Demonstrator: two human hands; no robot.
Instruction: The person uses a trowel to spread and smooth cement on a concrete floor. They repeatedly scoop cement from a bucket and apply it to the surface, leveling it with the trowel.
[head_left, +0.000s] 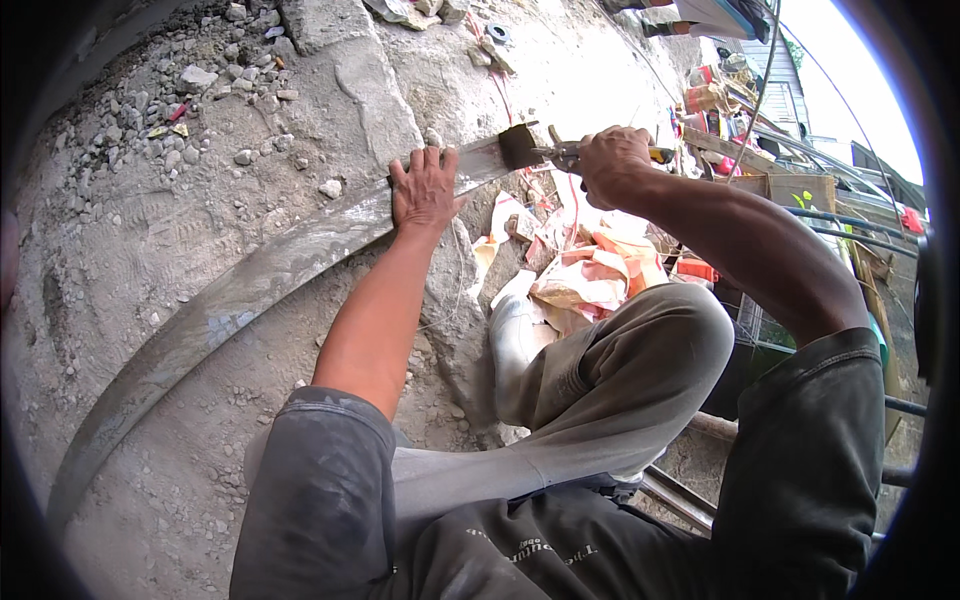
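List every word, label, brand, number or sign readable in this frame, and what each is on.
Dark shirt: pale printed lettering across the front, bent by folds; wording not copied here.
Red containers in the background: any markings are too small to read.
Long grey strip and tool in the right hand: no lettering discernible.

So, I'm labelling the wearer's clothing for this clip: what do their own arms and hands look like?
Both the left fingers and right fingers are bare, without gloves. The left forearm and right forearm are uncovered too. The left sleeve and right sleeve are short, dark grey, with stitched hems; pale dusty smudges show on the left one.
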